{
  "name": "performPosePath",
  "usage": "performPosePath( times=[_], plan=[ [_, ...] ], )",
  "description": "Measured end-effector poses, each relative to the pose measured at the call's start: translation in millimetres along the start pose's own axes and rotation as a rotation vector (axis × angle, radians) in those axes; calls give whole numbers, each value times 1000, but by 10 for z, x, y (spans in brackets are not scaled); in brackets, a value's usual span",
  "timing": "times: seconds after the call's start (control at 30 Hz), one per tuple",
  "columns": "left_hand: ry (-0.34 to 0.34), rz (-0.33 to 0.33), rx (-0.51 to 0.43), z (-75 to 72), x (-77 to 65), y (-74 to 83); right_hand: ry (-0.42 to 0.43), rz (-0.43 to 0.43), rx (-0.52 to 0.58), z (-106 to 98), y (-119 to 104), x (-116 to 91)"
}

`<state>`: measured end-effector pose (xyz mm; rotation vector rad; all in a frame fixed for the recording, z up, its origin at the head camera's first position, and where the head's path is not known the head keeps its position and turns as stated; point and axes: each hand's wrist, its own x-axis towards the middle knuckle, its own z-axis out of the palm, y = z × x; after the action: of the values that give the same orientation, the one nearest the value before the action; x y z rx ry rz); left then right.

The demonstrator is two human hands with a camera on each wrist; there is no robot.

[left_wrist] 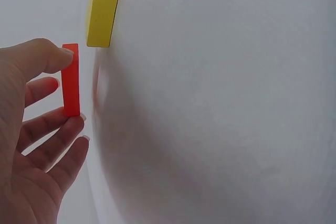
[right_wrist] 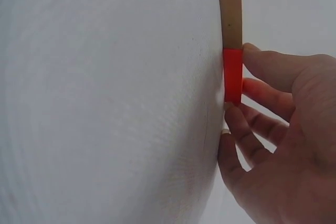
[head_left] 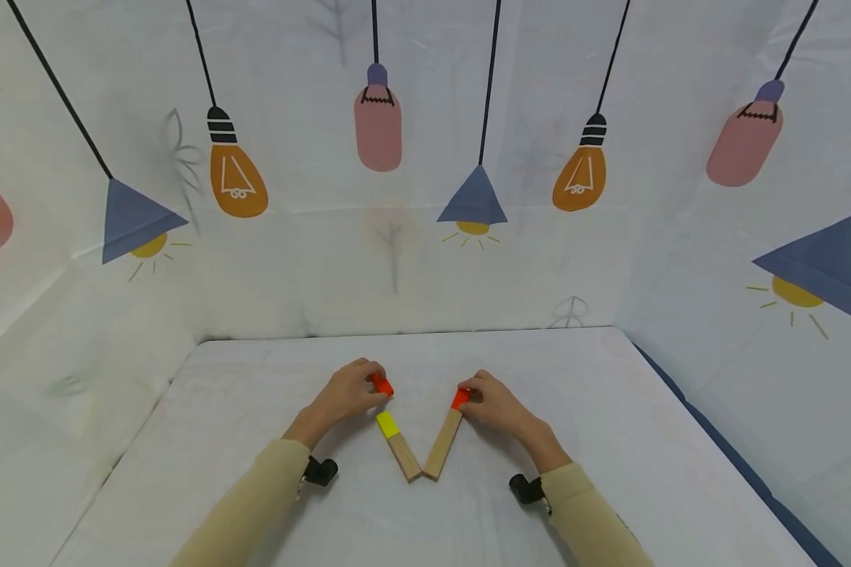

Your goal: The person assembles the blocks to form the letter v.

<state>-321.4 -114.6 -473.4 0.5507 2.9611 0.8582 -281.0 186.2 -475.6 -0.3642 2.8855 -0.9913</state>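
My left hand (head_left: 345,391) pinches a small red block (left_wrist: 71,87) between thumb and fingers. In the left wrist view this block is held up off the white surface, a short gap from the end of a yellow block (left_wrist: 104,14). On the table, that yellow block tops a plain wooden block (head_left: 405,458), forming a slanted line. A second wooden block (head_left: 441,449) meets its lower end, making a V. At the far end of this right arm lies another red block (right_wrist: 232,76), gripped by thumb and fingers of my right hand (head_left: 496,405) and lined up against the wood.
The blocks lie on a white-covered table (head_left: 255,504). Behind it hangs a pale sheet (head_left: 298,260) printed with lamps and bulbs. Black wrist cameras are strapped under both sleeves (head_left: 255,496). A dark blue strip (head_left: 730,453) runs along the table's right edge.
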Motion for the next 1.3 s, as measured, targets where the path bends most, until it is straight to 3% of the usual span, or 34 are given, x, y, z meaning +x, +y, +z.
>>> performPosePath(
  times=[0.47, 0.8, 1.3],
  plan=[
    [-23, -8, -17, 5, -106, -46, 6, 18, -12, 7, -18, -4],
    [3, 50, 9, -22, -211, -117, 4, 27, -13, 16, -41, -2],
    [-5, 64, -2, -13, -287, -130, 4, 6, -3, -13, -70, -27]
  ],
)
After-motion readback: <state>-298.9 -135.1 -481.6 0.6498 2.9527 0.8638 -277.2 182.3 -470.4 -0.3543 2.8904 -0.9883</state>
